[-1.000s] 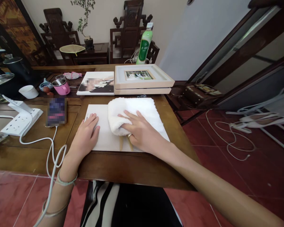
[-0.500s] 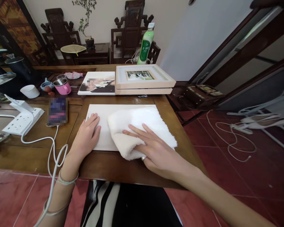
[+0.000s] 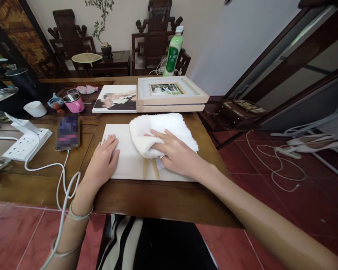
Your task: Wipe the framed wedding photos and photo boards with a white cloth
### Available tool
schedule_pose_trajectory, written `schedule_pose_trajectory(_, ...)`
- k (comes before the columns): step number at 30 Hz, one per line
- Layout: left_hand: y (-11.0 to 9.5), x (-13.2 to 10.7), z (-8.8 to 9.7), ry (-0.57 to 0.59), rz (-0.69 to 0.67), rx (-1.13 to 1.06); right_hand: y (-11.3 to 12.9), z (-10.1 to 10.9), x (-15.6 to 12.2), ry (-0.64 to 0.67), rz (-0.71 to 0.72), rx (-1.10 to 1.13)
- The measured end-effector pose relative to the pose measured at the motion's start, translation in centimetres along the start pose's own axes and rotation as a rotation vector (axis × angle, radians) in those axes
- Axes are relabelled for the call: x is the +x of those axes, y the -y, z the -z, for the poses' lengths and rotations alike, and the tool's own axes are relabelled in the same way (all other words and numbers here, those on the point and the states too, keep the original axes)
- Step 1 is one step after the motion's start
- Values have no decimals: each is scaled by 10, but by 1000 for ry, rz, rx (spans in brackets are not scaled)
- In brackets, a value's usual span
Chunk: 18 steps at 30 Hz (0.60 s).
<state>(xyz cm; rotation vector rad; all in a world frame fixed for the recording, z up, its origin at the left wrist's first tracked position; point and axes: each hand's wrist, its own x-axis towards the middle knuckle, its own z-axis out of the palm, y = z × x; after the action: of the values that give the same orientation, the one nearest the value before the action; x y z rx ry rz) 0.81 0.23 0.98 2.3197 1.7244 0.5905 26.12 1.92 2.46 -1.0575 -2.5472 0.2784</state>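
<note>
A white, flat rectangular panel (image 3: 126, 167) lies on the wooden table, two tan tapering shapes printed near its front edge. My left hand (image 3: 104, 159) rests flat on the panel's left side, fingers stretched out, holding nothing. Over the panel's right and far part lies a fluffy white cloth (image 3: 174, 125), folded back at its near left. My right hand (image 3: 176, 153) holds this cloth against the panel, some fingers spread on top and others tucked at the fold. The cloth hides much of the panel's right half.
Behind the panel are a photo print (image 3: 116, 99) and stacked pale wooden frames (image 3: 173, 100). A green bottle (image 3: 173, 52) stands behind them. To the left lie a phone (image 3: 68, 131), a power strip (image 3: 28, 140), a pink mug (image 3: 74, 103) and a white cable (image 3: 63, 168).
My right hand has slid the cloth away from me and slightly left, uncovering the panel's near edge and the tan shapes. My left hand has stayed in place.
</note>
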Motion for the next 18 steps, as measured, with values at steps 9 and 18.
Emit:
schedule_pose_trajectory(9,-2,0,1,7,-5,16,24,-1,-16,22,-6,-45)
schedule_pose_trajectory(18,0,3,1,5,-10,15,51,4,-49,81,102,-2)
